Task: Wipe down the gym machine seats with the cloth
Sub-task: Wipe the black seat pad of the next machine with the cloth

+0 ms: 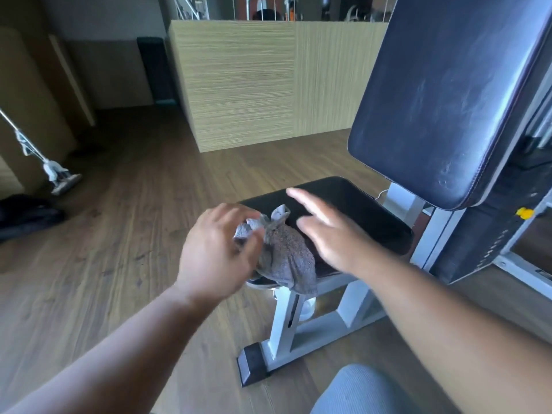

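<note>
A crumpled grey cloth (286,258) lies on the near left corner of the black seat pad (352,210) and hangs over its front edge. My left hand (218,249) pinches a bunched end of the cloth between thumb and fingers. My right hand (325,231) hovers over the seat just right of the cloth, fingers straight and spread, holding nothing. The dark padded backrest (448,100) rises tilted behind the seat at the right.
The seat stands on a white metal frame (298,327) with a black foot on a wooden floor. A striped wooden partition (254,82) stands behind. A mop (56,174) and a dark bag (27,213) are at the far left.
</note>
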The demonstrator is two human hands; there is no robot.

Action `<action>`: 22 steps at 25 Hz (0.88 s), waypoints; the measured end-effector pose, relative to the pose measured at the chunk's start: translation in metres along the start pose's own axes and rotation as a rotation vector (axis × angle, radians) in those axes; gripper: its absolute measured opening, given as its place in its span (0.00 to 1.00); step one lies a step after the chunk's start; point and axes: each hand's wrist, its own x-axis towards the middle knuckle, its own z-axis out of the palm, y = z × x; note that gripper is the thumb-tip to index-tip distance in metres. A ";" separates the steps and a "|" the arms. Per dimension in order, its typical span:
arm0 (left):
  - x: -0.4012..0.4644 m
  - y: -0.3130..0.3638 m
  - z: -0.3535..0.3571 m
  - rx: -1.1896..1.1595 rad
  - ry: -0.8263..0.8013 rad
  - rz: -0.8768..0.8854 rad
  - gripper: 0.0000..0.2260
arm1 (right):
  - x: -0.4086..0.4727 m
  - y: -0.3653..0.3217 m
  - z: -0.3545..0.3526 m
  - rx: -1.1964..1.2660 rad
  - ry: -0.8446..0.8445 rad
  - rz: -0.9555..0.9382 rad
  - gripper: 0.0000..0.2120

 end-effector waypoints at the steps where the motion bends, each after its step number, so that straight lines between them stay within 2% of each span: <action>1: -0.004 0.011 0.005 0.161 -0.066 0.074 0.23 | 0.003 0.010 -0.016 -0.086 0.087 0.058 0.24; 3: -0.004 0.032 0.026 0.387 -0.318 0.021 0.38 | 0.012 0.024 -0.030 -0.408 0.168 0.155 0.21; 5: -0.003 0.044 0.048 0.523 -0.451 0.012 0.43 | 0.016 0.032 -0.029 -0.577 0.109 0.178 0.21; 7: -0.008 0.033 0.053 0.540 -0.397 0.047 0.40 | 0.016 0.036 -0.026 -0.628 0.071 0.163 0.22; 10: -0.017 0.006 0.041 0.415 -0.313 0.019 0.39 | 0.011 0.042 -0.025 -0.659 0.076 0.134 0.22; 15: 0.015 -0.009 0.033 0.070 -0.443 -0.234 0.37 | 0.013 0.045 -0.022 -0.679 0.135 0.095 0.21; 20: 0.079 -0.036 0.056 0.208 -0.569 -0.313 0.34 | 0.016 0.046 -0.021 -0.633 0.212 0.091 0.18; 22: 0.106 -0.046 0.063 0.276 -0.679 -0.324 0.35 | 0.018 0.048 -0.020 -0.629 0.228 0.086 0.18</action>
